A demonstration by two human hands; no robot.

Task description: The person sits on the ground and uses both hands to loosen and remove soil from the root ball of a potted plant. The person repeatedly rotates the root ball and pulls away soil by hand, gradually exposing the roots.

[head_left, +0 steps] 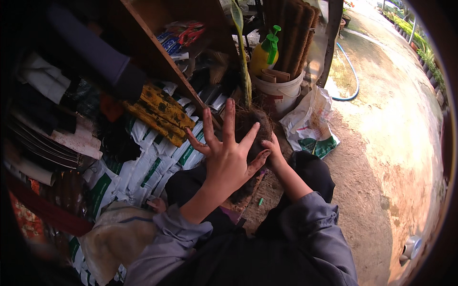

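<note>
Head view: left hand [222,155] fingers spread wide, overlapping left edge of dark root ball [260,123]; can't tell if it's touching. Right hand [275,151] holds the root ball from its 4 o'clock side, far fingers hidden. Root ball sits just off frame centre toward 1 o'clock, long leaf [245,71] rising at 12. From the ball: white bucket [287,101] at 1, crumpled sack [312,117] at 3, small green piece [261,201] at 6.

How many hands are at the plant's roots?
2: the left hand, spread open, in front of the dark root ball, and the right hand holding its right side. Part of the right hand is hidden.
</note>
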